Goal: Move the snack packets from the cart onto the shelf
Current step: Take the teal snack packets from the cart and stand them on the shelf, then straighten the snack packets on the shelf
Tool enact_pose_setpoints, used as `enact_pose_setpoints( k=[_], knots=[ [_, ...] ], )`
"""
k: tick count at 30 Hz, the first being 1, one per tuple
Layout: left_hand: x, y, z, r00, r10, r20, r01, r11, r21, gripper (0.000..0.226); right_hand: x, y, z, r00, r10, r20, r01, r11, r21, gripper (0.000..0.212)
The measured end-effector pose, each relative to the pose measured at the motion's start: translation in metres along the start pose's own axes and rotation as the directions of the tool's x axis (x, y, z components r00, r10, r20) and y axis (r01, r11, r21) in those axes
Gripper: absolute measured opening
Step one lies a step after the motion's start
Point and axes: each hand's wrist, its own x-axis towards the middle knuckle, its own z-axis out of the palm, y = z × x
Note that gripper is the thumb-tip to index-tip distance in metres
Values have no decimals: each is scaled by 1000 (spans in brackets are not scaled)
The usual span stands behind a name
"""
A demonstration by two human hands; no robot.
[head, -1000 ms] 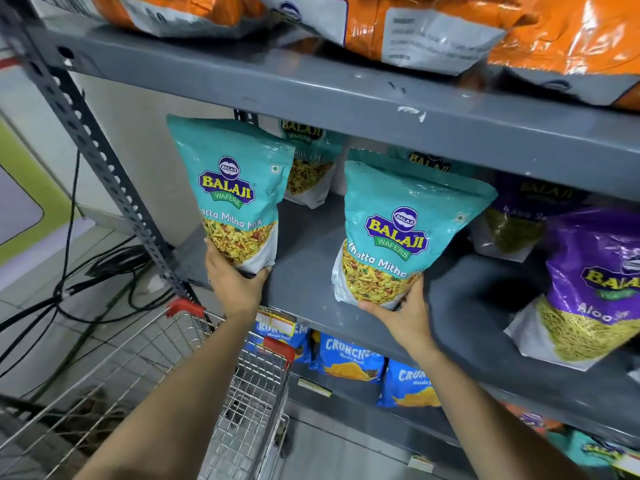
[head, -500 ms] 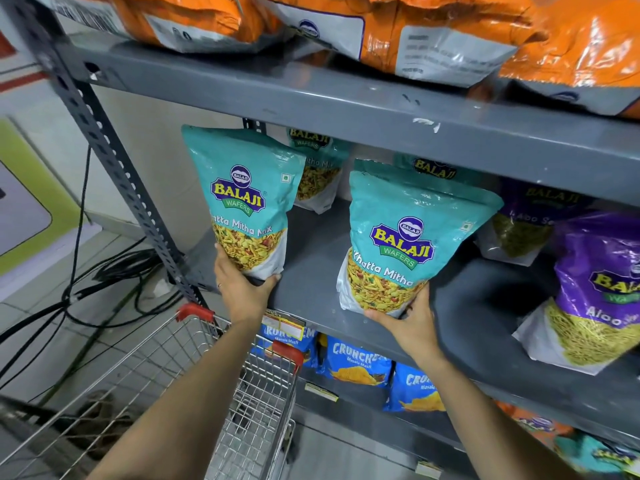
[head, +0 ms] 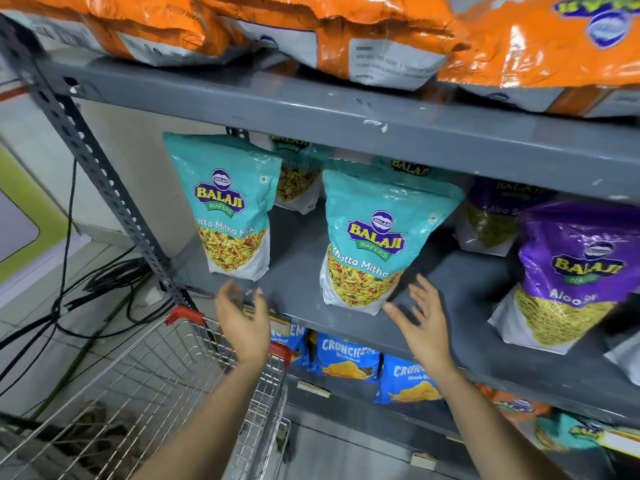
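Two teal snack packets stand upright on the grey middle shelf: the left teal packet near the shelf's left end and the right teal packet nearer the middle. My left hand hovers just below and in front of the left packet, fingers spread, holding nothing. My right hand is open beside the lower right corner of the right packet, not gripping it. The wire cart with red corners sits below my left arm.
More teal packets stand behind, and purple packets fill the shelf's right side. Orange packets lie on the shelf above. Blue packets sit on the shelf below. Black cables trail over the floor at left beside the slotted upright.
Both hands have let go of the two teal packets and pulled back a little towards me with fingers spread. The packets now stand on the shelf by themselves.
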Motion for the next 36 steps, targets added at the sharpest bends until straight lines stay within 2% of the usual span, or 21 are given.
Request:
enact_pose_setpoints(
  k=[2, 3, 5, 7, 9, 12, 13, 14, 16, 17, 18, 20, 23, 26, 31, 36],
  knots=[
    [-37, 11, 8, 990, 88, 108, -83, 995, -48, 17, -14, 5, -31, 988, -53, -147, 43, 996, -72, 42],
    [-56, 17, 15, 974, 139, 177, -130, 990, -62, 19, -20, 8, -49, 972, -89, -217, 64, 991, -118, 32],
    [-93, 26, 32, 928, 217, 304, -198, 976, -91, 19, -32, 15, -88, 942, -115, -316, 63, 983, -171, 40],
    [-123, 34, 53, 894, 263, 364, -233, 965, -124, 16, -41, 20, -129, 926, -117, -359, 34, 973, -229, 47],
    [-148, 45, 79, 855, 280, 436, -228, 959, -169, 18, -51, 29, -172, 911, -105, -398, -4, 965, -263, 46],
    [-182, 67, 124, 741, 291, 606, -199, 956, -215, 14, -68, 35, -231, 855, -70, -514, -54, 973, -223, 43],
    [-192, 76, 141, 700, 255, 668, -160, 966, -201, 23, -71, 35, -247, 824, -86, -560, -56, 971, -231, 41],
    [-201, 86, 158, 650, 196, 734, -111, 980, -164, 49, -73, 35, -262, 790, -100, -604, -64, 968, -244, 49],
    [-214, 105, 193, 511, 66, 857, 6, 997, -81, 109, -69, 38, -291, 720, -140, -680, -95, 950, -297, 89],
    [-220, 112, 208, 444, 32, 895, 34, 998, -52, 128, -66, 41, -305, 694, -161, -702, -118, 936, -332, 108],
    [-224, 119, 221, 393, 27, 919, 32, 999, -43, 137, -61, 42, -317, 689, -156, -708, -154, 923, -353, 123],
    [-229, 125, 244, 336, 60, 940, 17, 997, -70, 130, -48, 46, -335, 719, -84, -690, -212, 919, -333, 141],
    [-233, 125, 260, 360, 82, 929, -27, 997, -78, 94, -30, 54, -348, 769, -17, -639, -239, 920, -312, 151],
    [-229, 121, 256, 381, 92, 920, -26, 996, -89, 81, -17, 61, -348, 774, -21, -633, -236, 917, -320, 155],
    [-214, 102, 230, 435, 52, 899, -53, 998, -32, 85, -16, 63, -339, 723, -52, -689, -254, 908, -335, 149],
    [-200, 87, 209, 470, -1, 883, 15, 1000, -7, 82, -22, 63, -338, 733, -70, -676, -239, 905, -353, 147]
  ],
)
